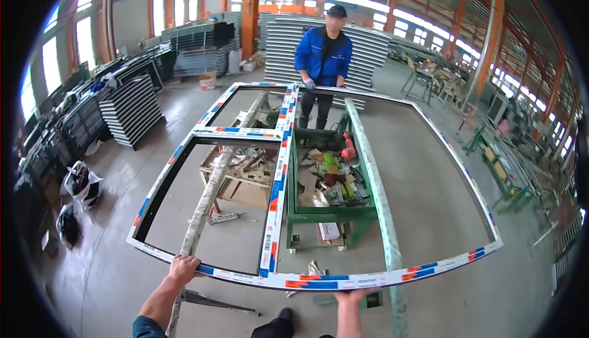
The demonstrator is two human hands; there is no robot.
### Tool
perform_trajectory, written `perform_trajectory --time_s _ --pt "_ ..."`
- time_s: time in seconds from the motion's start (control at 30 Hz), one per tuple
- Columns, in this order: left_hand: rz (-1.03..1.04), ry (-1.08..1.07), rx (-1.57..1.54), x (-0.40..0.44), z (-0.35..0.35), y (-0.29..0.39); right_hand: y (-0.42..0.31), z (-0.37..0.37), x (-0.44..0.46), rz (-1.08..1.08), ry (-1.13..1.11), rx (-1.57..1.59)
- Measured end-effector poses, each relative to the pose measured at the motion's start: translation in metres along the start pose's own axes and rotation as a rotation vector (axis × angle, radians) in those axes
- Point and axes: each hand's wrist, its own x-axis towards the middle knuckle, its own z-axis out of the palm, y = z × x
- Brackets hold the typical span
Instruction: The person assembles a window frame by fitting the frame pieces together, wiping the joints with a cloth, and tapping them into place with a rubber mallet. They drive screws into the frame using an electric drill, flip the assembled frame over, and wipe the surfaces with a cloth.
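Observation:
A large window frame (276, 215) covered in white, blue and orange protective film lies level across two long supports. Its bars divide it into two smaller openings on the left and one big opening on the right. My left hand (184, 268) is closed around the near edge, left of the middle bar. Farther right, my right hand (353, 295) holds the same edge from beneath, its fingers mostly hidden by the frame. At the far side stands a co-worker (325, 53) in a blue jacket, with a gloved hand (309, 84) at the far edge.
Beneath the frame run a worn left support bar (205, 203) and a green right support bar (377, 197). A green cart (331, 215) full of tools and scraps stands between them, beside a wooden table (239, 191). A caulking gun (226, 218) lies on the floor. Stacked panels (132, 111) stand left.

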Motion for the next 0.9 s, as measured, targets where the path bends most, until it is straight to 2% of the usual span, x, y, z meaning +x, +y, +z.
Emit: perform_trajectory --time_s 0.1,0.17,0.2,0.23,0.27,0.3,0.33,0.37,0.4,0.47,0.5,0.53,0.57,0.63,0.67,0.77,0.9 --pt "-0.023 0.052 -0.084 0.004 -0.043 0.05 -0.063 0.053 -0.023 -0.168 0.129 -0.142" --pt "-0.068 0.034 -0.167 0.011 -0.081 0.089 -0.099 0.14 -0.067 -0.357 0.076 -0.204" --pt "-0.069 0.053 -0.138 0.015 -0.099 0.109 -0.126 0.151 -0.069 -0.454 -0.006 -0.237" --pt "-0.07 0.07 -0.112 0.021 -0.118 0.126 -0.134 0.199 -0.098 -0.531 -0.015 -0.276" --pt "-0.066 0.112 -0.176 0.026 -0.145 0.144 -0.153 0.221 -0.113 -0.643 -0.034 -0.29" --pt "-0.06 0.162 -0.235 0.03 -0.17 0.161 -0.182 0.227 -0.117 -0.667 -0.114 -0.273" --pt "-0.074 0.176 -0.262 0.032 -0.197 0.176 -0.177 0.272 -0.151 -0.741 -0.01 -0.292" --pt "-0.083 0.196 -0.28 0.033 -0.218 0.186 -0.191 0.286 -0.158 -0.78 -0.184 -0.257" --pt "-0.093 0.253 -0.334 0.03 -0.227 0.192 -0.199 0.302 -0.165 -0.815 -0.258 -0.18" --pt "-0.124 0.303 -0.37 0.033 -0.249 0.209 -0.188 0.356 -0.193 -1.014 -0.383 -0.136" --pt "-0.141 0.344 -0.417 0.032 -0.257 0.218 -0.189 0.376 -0.203 -1.11 -0.441 -0.223" --pt "-0.203 0.306 -0.496 0.031 -0.264 0.223 -0.193 0.392 -0.208 -1.258 -0.635 -0.404" --pt "-0.208 0.343 -0.547 0.031 -0.263 0.227 -0.196 0.405 -0.215 -1.339 -0.707 -0.468" --pt "-0.275 0.38 -0.644 0.035 -0.271 0.243 -0.191 0.437 -0.225 -1.431 -0.799 -0.507" --pt "-0.249 0.471 -0.683 0.042 -0.275 0.252 -0.189 0.455 -0.228 -1.471 -0.837 -0.535" --pt "-0.254 0.454 -0.762 0.057 -0.306 0.284 -0.175 0.51 -0.241 -1.578 -0.939 -0.631" --pt "-0.219 0.536 -1.162 0.085 -0.323 0.329 -0.146 0.595 -0.262 -1.701 -1.012 -0.83"
